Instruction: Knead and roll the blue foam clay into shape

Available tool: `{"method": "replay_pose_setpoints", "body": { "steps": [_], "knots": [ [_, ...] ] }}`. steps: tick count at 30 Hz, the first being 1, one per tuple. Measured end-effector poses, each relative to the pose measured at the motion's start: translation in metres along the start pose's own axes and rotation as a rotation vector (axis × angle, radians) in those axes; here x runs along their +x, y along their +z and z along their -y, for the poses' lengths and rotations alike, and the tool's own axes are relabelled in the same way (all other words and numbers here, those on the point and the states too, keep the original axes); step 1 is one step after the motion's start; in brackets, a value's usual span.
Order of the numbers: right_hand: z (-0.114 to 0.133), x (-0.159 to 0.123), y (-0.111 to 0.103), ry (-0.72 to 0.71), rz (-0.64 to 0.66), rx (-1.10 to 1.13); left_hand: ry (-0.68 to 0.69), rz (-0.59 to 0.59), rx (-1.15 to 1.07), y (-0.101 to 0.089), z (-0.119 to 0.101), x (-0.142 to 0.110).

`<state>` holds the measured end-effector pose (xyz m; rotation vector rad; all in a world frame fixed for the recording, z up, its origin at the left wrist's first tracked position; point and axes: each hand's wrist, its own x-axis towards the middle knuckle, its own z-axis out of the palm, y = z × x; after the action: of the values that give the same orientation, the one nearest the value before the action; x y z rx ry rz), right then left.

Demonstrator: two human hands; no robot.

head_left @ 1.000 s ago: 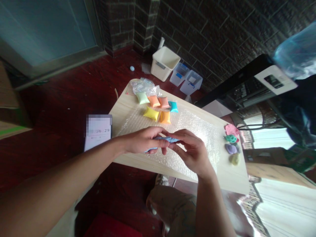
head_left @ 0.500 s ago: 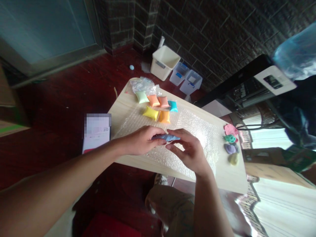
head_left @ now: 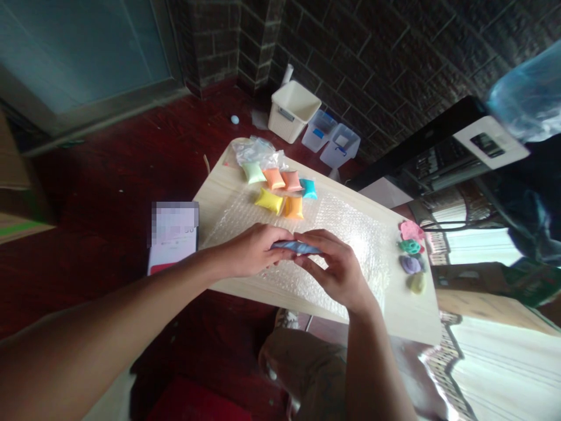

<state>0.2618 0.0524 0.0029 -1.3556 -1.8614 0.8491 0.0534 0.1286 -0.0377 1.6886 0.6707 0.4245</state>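
Observation:
A flattened strip of blue clay point(head_left: 294, 248) is pinched between both my hands just above a sheet of bubble wrap point(head_left: 350, 234) on a small light wooden table point(head_left: 407, 316). My left hand point(head_left: 249, 251) grips its left end with fingers curled. My right hand point(head_left: 337, 269) holds the right end, thumb and fingers pressed on it. Beyond my hands lie several small coloured clay packets point(head_left: 280, 190): green, orange, pink, blue and yellow.
Finished clay shapes point(head_left: 412, 257) in pink, green, purple and yellow sit near the table's right edge. Clear plastic bags point(head_left: 256, 151) lie at the far corner. A phone-like screen point(head_left: 173, 234) rests left of the table. A cream bin point(head_left: 291, 111) and clear boxes point(head_left: 333, 140) stand on the red floor.
The blue clay has been stretched and flattened into a longer, darker strip between my fingers. Both hands stay in nearly the same place.

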Motion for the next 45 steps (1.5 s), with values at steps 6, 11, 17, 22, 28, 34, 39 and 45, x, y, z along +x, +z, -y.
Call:
{"method": "replay_pose_setpoints", "body": {
  "steps": [6,11,17,22,28,34,39,45],
  "knots": [
    [0.002,0.0,-0.004,0.009,0.001,-0.029,-0.072,0.189,-0.352,-0.002,-0.002,0.002],
    [-0.005,-0.003,-0.001,0.098,-0.06,-0.079,-0.003,0.101,-0.039,-0.005,-0.003,0.002],
    [-0.006,-0.002,0.001,0.063,-0.067,-0.103,0.054,-0.006,0.148,-0.006,-0.004,-0.001],
    [0.002,0.0,-0.001,-0.087,-0.003,-0.099,0.007,0.106,0.042,-0.009,-0.006,-0.002],
    [0.004,0.0,-0.002,-0.011,-0.037,-0.16,0.041,0.123,0.013,-0.008,-0.008,-0.002],
    [0.001,-0.002,-0.001,0.161,-0.027,-0.135,0.119,0.007,0.19,-0.004,0.0,0.001],
    [-0.002,-0.002,-0.001,0.072,-0.059,-0.127,0.174,-0.061,0.218,-0.003,0.005,0.001],
    [0.003,-0.001,0.001,-0.087,-0.031,-0.179,0.004,0.084,0.055,-0.007,-0.002,-0.002]
  ]
}}
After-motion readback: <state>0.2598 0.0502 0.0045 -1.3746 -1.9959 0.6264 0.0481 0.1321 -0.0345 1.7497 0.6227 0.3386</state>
